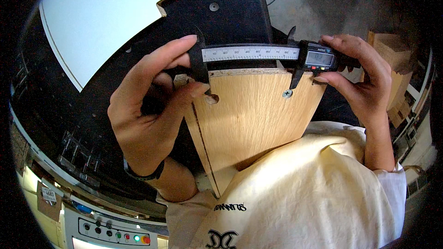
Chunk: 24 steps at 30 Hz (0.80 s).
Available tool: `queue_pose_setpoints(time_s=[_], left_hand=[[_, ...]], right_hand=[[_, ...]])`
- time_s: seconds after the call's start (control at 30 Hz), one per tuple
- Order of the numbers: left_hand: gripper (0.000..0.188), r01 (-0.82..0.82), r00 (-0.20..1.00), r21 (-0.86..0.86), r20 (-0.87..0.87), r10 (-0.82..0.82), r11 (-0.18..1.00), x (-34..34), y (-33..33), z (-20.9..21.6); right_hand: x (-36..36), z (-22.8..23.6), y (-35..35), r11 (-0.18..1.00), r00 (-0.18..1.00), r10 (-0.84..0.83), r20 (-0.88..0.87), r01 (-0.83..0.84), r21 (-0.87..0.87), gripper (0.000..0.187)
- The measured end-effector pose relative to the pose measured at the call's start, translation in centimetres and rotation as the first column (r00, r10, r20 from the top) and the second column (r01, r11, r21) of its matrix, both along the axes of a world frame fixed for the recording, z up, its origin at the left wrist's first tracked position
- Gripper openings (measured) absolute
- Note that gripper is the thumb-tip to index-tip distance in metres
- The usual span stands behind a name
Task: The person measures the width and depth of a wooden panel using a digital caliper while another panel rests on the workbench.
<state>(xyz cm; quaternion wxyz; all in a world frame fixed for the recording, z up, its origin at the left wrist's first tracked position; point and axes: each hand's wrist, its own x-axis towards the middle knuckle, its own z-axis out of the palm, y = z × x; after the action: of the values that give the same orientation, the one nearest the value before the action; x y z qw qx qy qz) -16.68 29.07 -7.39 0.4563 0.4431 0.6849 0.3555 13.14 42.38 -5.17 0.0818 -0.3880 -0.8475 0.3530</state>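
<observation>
A digital caliper point(251, 53) with a white scale and a small display lies across the top of a light wood-grain board point(249, 110). My left hand point(152, 97) pinches the caliper's fixed jaw between thumb and fingers, close to a round hole point(212, 99) in the board. On the other side, my right hand point(360, 67) grips the sliding display part. The jaws are spread apart; the right one reaches down to a cross-head screw point(287, 93) set in the board face. The board leans against my shirt, its chipboard edge uppermost.
A large white panel point(106, 18) with a notched corner rests on the black machine table point(221, 23) at the far left. A control panel with buttons point(113, 234) is at lower left. A cardboard box point(392, 50) stands at right on the grey floor point(304, 0).
</observation>
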Motion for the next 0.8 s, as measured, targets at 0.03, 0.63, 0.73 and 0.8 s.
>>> queue_pose_setpoints(time_s=[0.03, 0.63, 0.73, 0.8], left_hand=[[0.062, 0.001, 1.000, 0.010, 0.003, -0.001, 1.000, 0.0, 0.0, -0.1], [0.057, 0.014, 0.999, 0.073, -0.034, -0.012, 0.997, 0.0, 0.1, 0.0], [0.057, 0.011, 0.999, 0.060, -0.031, -0.009, 0.998, 0.0, 0.2, 0.2], [0.057, 0.030, 0.999, 0.050, -0.045, -0.028, 0.998, 0.1, 0.5, 0.3]], right_hand=[[0.1, -0.1, 0.1, 1.000, 1.000, 0.009, -0.017, -0.009, 0.007, 0.048], [0.3, 0.6, -0.2, 0.998, 0.994, -0.015, 0.106, 0.022, -0.067, 0.054], [0.4, 0.4, -0.2, 0.999, 0.996, 0.008, 0.091, -0.004, -0.045, 0.054], [0.9, 0.0, -0.1, 1.000, 0.997, 0.016, 0.077, -0.018, 0.024, 0.053]])
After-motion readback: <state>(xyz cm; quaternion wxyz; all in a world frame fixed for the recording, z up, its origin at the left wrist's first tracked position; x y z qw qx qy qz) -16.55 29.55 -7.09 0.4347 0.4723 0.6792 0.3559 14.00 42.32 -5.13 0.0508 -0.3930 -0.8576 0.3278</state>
